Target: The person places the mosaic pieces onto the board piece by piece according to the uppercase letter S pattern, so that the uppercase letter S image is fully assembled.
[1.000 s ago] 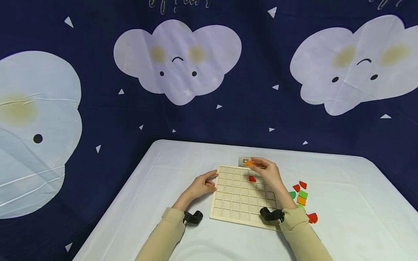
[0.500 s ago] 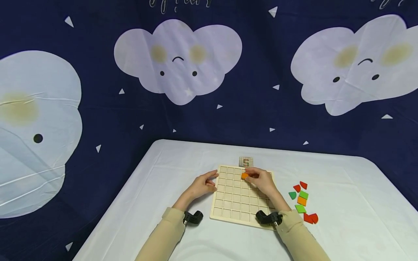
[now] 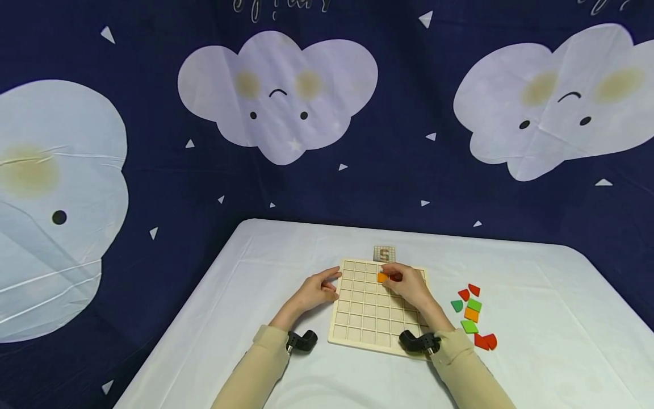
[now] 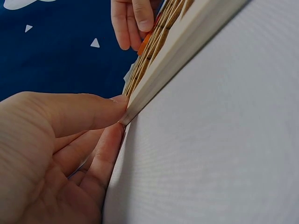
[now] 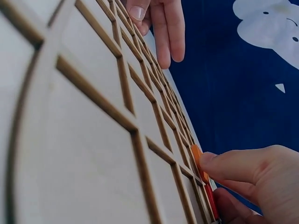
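Observation:
A pale wooden grid board (image 3: 375, 312) lies on the white table. At its left edge is my left hand (image 3: 309, 292); in the left wrist view that hand (image 4: 60, 144) grips the rim (image 4: 159, 74), thumb on top and a finger at the side. My right hand (image 3: 410, 284) is over the upper part of the grid, holding an orange square piece (image 3: 382, 277) at a cell. In the right wrist view the thumb of this hand (image 5: 254, 179) lies against the orange piece (image 5: 200, 163), with a red piece (image 5: 210, 201) just beside it, partly covered by the fingers.
Behind the board lies a small patterned card (image 3: 384, 253). Right of the board are loose pieces: a dark green one (image 3: 457, 306), an orange one (image 3: 472, 314), a light green one (image 3: 469, 326) and several red ones (image 3: 474, 289). A dark blue cloud-patterned cloth (image 3: 398, 187) hangs behind.
My right hand has come down and left from over the card to the upper grid, bringing the orange piece to a cell beside the red one. My left hand has stayed in place.

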